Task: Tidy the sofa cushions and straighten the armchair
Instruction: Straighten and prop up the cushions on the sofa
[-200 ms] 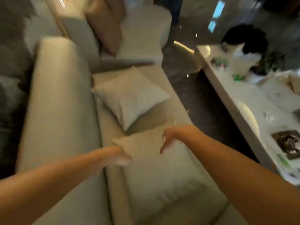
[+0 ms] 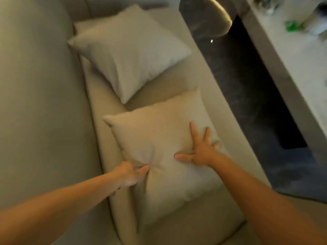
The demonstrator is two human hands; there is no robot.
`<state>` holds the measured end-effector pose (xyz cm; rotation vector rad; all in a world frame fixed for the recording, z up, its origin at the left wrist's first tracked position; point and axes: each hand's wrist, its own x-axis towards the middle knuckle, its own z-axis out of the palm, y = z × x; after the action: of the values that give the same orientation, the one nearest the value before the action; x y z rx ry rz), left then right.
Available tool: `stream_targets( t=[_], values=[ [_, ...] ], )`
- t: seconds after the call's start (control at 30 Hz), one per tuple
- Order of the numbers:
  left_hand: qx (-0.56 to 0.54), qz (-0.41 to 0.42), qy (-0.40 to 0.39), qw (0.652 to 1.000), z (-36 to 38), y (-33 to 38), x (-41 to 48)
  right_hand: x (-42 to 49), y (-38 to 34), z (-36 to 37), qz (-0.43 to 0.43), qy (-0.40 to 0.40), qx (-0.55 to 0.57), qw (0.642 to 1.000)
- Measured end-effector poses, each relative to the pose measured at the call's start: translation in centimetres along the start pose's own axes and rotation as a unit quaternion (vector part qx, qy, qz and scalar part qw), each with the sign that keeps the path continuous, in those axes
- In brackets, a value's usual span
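The near cushion lies flat on the seat of the sofa, a little turned, with one corner pointing toward the backrest and another toward the far cushion. Its cloth is pale beige and it shows a deep crease near its left edge.

The left hand is at that left edge. Its fingers are curled and closed on a fold of the cloth, so the fabric gathers into wrinkles around them. The thumb side is partly hidden, so how deep the grip goes I cannot tell. The right hand rests on top of the same cushion, nearer to its right edge. Its fingers are spread wide and flat, pressing on the surface of the cloth and holding nothing. Both bare forearms come in from the bottom of the view.

The far cushion lies further along the seat, also flat and turned like a diamond. Its near corner is close to the near cushion but a strip of seat shows between them. Its left corner touches the backrest.

To the right of the sofa is a dark floor. Beyond it stands a long pale surface, with a blurred green thing on it that I cannot identify.
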<state>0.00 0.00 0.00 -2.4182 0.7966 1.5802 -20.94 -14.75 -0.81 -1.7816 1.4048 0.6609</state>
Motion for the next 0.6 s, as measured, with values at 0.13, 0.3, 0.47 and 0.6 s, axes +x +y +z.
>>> stream_targets(
  t=[0.13,0.3,0.47,0.6],
  values=[
    [-0.279,0.042,-0.045,0.958,2.0,-1.3,2.2,1.5,3.0,1.3,-0.049,0.049,0.130,0.989],
    [-0.378,0.072,0.018,0.923,0.5,-0.4,-0.9,0.6,2.5,-0.4,-0.053,0.048,0.178,0.981],
    [-0.288,0.099,0.137,0.942,-6.1,-0.7,-8.5,-2.1,-0.6,-1.3,-0.096,-0.050,0.394,0.913],
    [-0.214,0.117,0.147,0.959,-10.8,-4.2,-14.3,-3.0,-6.0,2.2,-0.115,-0.204,0.492,0.839]
  ],
)
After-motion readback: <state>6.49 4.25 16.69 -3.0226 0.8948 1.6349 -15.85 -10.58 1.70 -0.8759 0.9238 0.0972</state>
